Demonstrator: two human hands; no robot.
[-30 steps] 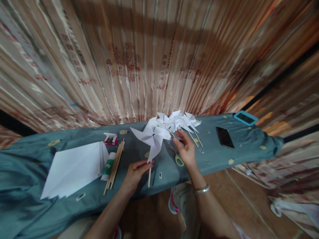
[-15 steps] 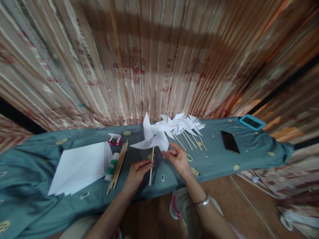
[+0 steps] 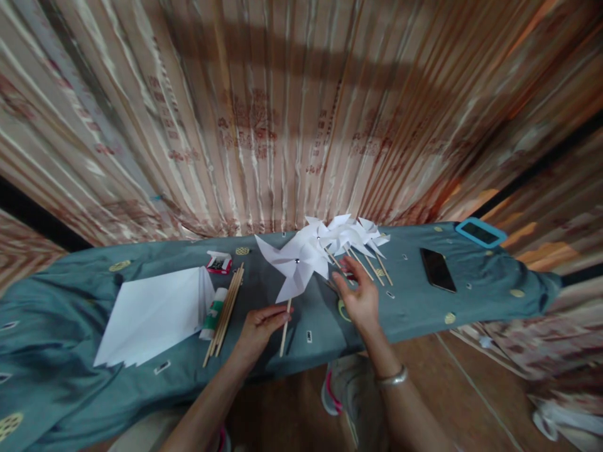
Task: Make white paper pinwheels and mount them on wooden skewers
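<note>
Holding a paper pinwheel [image 3: 296, 271] by its wooden stick [image 3: 283, 342]

Clock directions are read around the pinwheel's silvery pin [image 3: 297, 260], which serves as the centre of the dial. The white pinwheel is held up before the wearer, over the patterned grey-green cloth [image 3: 400, 314], its stick pointing just past 6 o'clock. At 7 o'clock the left hand [image 3: 258, 326] pinches the stick between thumb and fingers, below the blades. At 4 o'clock the right hand [image 3: 362, 298], thumb and fingers parted, shows nothing in its grasp; it lies just beside a blade's edge, and whether the two touch cannot be told.

Handling: the pinwheel should be very light, with most of its stiffness in the slender stick. The blades look like thin, curved paper, likely to crease or tear under a firm squeeze. The stick is therefore judged the best place to take hold; bare wood should offer fair grip, though its narrow shaft may roll in a loose pinch. A blade is better nudged lightly at its outer edge than gripped, and pressure near the pin could tear the paper around it.

Surroundings: similar pinwheels [image 3: 351, 235] lie overlapping at 2 o'clock; a bundle of sticks [image 3: 225, 314] and a green-and-white tube [image 3: 213, 314] lie at 8 o'clock; a small red-and-white box [image 3: 219, 263] sits at 9 o'clock.
</note>
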